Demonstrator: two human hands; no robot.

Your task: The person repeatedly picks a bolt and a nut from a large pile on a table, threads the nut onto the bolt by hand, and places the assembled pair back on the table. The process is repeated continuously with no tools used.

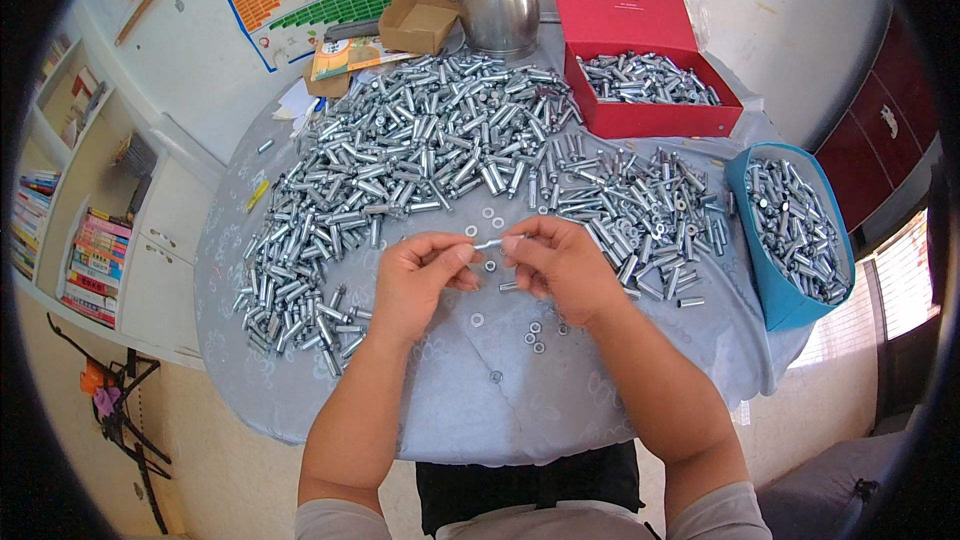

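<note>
Over the middle of the table, a thin metal bolt (pixel 488 244) is pinched between the fingertips of both hands. My left hand (pixel 412 275) grips its left end, while my right hand (pixel 562 262) closes around the other, hiding that end. Below the bolt lie a nut (pixel 490 266) and a sleeve (pixel 509 287) partly behind my right fingers. A flat washer (pixel 477 320) and several nuts (pixel 531 339) are scattered between my forearms. Beyond my hands spreads a big pile of metal expansion bolts (pixel 420 130), with a looser heap of bolts and sleeves (pixel 640 205) to the right.
An open red box (pixel 660 122) of bolts sits at the back right. A teal bin (pixel 790 310) full of bolts stands at the right edge. A steel pot (pixel 497 5) and a cardboard box (pixel 418 20) are at the back of the cloth-covered table (pixel 270 380).
</note>
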